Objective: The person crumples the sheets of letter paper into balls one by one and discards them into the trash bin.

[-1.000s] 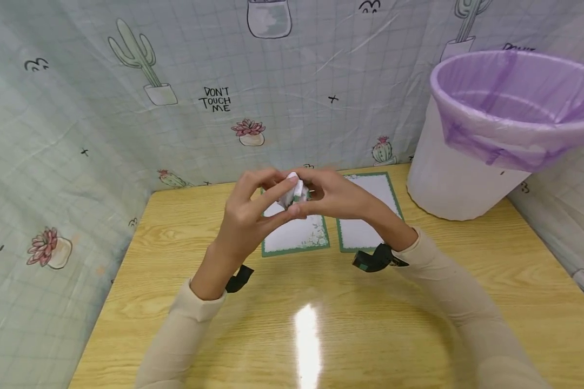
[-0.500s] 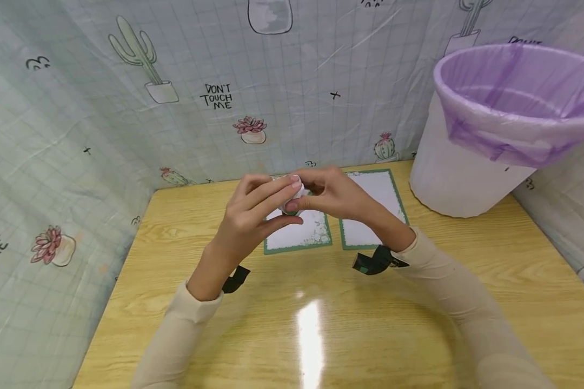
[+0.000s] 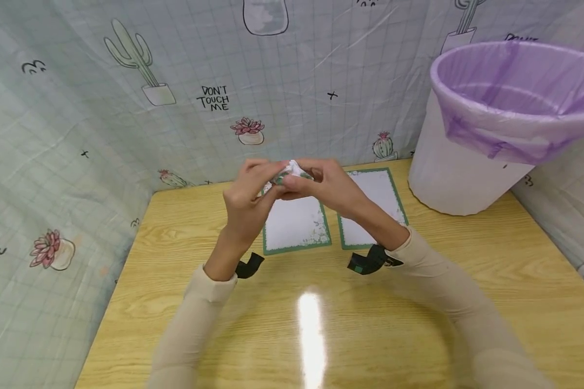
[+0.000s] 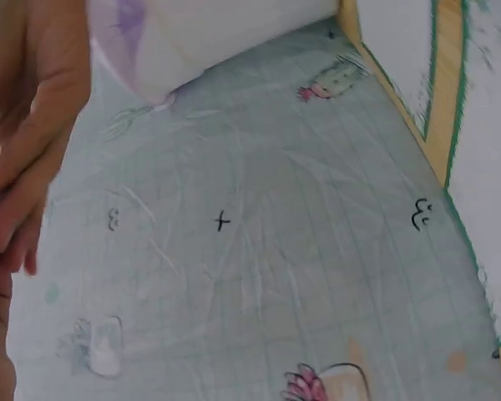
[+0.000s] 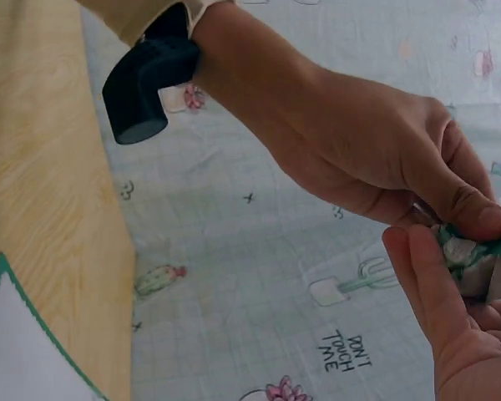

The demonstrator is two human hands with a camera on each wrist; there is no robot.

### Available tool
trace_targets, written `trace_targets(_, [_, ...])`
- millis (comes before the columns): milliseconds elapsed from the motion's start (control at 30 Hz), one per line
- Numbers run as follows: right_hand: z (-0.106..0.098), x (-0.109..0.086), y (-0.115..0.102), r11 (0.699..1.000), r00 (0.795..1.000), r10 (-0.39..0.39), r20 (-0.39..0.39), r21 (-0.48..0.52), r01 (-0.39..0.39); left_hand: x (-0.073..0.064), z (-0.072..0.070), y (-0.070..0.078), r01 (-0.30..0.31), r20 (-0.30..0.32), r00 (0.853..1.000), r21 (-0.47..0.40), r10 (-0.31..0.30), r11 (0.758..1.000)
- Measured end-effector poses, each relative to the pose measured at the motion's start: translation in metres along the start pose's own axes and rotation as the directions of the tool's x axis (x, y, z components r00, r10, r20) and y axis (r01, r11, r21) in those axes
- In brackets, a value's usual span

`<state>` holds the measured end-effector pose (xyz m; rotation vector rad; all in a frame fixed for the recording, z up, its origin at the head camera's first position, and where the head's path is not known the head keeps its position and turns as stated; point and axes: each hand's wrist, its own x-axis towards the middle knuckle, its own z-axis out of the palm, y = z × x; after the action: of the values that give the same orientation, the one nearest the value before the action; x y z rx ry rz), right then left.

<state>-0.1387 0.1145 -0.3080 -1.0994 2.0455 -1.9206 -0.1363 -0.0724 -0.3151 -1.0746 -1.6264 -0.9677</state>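
Having moved higher in our view, left hand (image 3: 246,190) and right hand (image 3: 333,187) are grasping crumpled paper (image 3: 294,169) above the counter (image 3: 258,337), hiding the left sheet's (image 3: 294,229) far edge; we're seeing the right sheet (image 3: 373,192) and lined bin (image 3: 452,162) alongside.

Wood-grain table (image 3: 370,329): two green-bordered sheets (image 3: 296,224), purple-lined white bin (image 3: 450,167).

My left sleeve (image 3: 190,324) and right sleeve (image 3: 452,297), lower left and lower right in the head view, are plain cream. Below centre, my left wrist mount (image 3: 250,266) is black and bent; my right wrist mount (image 3: 372,260), likewise, bears a green patch (image 3: 358,269).
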Motion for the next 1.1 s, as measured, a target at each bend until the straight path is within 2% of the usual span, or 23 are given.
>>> trace_targets(67, [-0.001,-0.001,0.002,0.999,1.000,0.025,0.019,0.042,-0.025,0.000,-0.001,-0.003,0.129,-0.018,0.991,-0.116,-0.132,0.985])
trace_targets(100, [-0.001,-0.001,0.004,0.999,1.000,0.018,0.011,0.051,-0.019,-0.001,-0.001,-0.004,0.199,-0.018,0.978,-0.179,-0.206,0.964])
trace_targets(133, [-0.001,-0.002,0.006,1.000,1.000,-0.007,-0.014,0.021,0.007,-0.003,-0.003,-0.004,0.265,-0.006,0.962,-0.239,-0.275,0.934])
trace_targets(200, [-0.001,-0.003,0.011,0.985,0.992,-0.106,-0.072,-0.141,0.095,-0.008,-0.005,-0.002,0.396,0.042,0.912,-0.343,-0.408,0.852])
trace_targets(267, [-0.001,-0.003,0.015,0.925,0.959,-0.267,-0.096,-0.307,0.226,-0.011,-0.007,0.001,0.502,0.084,0.855,-0.385,-0.512,0.775])
trace_targets(300, [0.000,-0.002,0.017,0.879,0.930,-0.355,-0.094,-0.372,0.298,-0.012,-0.008,0.002,0.544,0.099,0.827,-0.385,-0.553,0.745])
trace_targets(367, [0.002,0.000,0.018,0.756,0.864,-0.502,-0.046,-0.507,0.413,-0.012,-0.008,0.004,0.606,0.107,0.779,-0.384,-0.618,0.697])
trace_targets(400, [0.003,0.001,0.019,0.696,0.830,-0.557,-0.025,-0.559,0.450,-0.011,-0.008,0.005,0.624,0.107,0.764,-0.376,-0.637,0.685])
trace_targets(467, [0.006,0.002,0.019,0.617,0.786,-0.618,-0.010,-0.626,0.477,-0.009,-0.007,0.006,0.639,0.099,0.750,-0.364,-0.654,0.677])
trace_targets(500, [0.007,0.003,0.018,0.590,0.776,-0.630,-0.001,-0.650,0.478,-0.008,-0.006,0.006,0.640,0.089,0.746,-0.366,-0.660,0.675])
trace_targets(533, [0.009,0.003,0.018,0.565,0.771,-0.637,0.009,-0.675,0.475,-0.008,-0.004,0.006,0.640,0.078,0.741,-0.382,-0.667,0.667])
trace_targets(600, [0.010,0.004,0.019,0.538,0.767,-0.642,0.011,-0.707,0.460,-0.007,-0.001,0.006,0.632,0.064,0.731,-0.441,-0.680,0.637])
trace_targets(667, [0.012,0.006,0.019,0.512,0.772,-0.636,0.021,-0.736,0.442,-0.006,0.003,0.006,0.626,0.058,0.710,-0.509,-0.702,0.591])
trace_targets(767, [0.012,0.007,0.021,0.495,0.768,-0.641,0.004,-0.763,0.416,-0.004,0.007,0.008,0.631,0.067,0.672,-0.573,-0.737,0.523])
trace_targets(800, [0.012,0.007,0.021,0.497,0.770,-0.638,-0.004,-0.766,0.408,-0.004,0.008,0.009,0.642,0.070,0.658,-0.573,-0.750,0.510])
trace_targets(867, [0.011,0.006,0.022,0.507,0.768,-0.640,-0.022,-0.763,0.401,-0.004,0.010,0.011,0.654,0.071,0.641,-0.571,-0.764,0.496])
trace_targets(933, [0.010,0.005,0.022,0.510,0.760,-0.650,-0.029,-0.758,0.407,-0.004,0.012,0.012,0.661,0.068,0.632,-0.566,-0.772,0.492])
trace_targets(1033, [0.006,0.005,0.023,0.492,0.746,-0.666,-0.020,-0.763,0.419,-0.005,0.013,0.014,0.667,0.069,0.625,-0.564,-0.777,0.487])
trace_targets(1067, [0.004,0.005,0.023,0.494,0.745,-0.667,-0.019,-0.760,0.422,-0.005,0.013,0.014,0.676,0.073,0.625,-0.549,-0.778,0.492])
trace_targets(1100, [0.002,0.005,0.024,0.503,0.749,-0.662,-0.023,-0.755,0.422,-0.006,0.013,0.014,0.688,0.077,0.631,-0.515,-0.772,0.511])
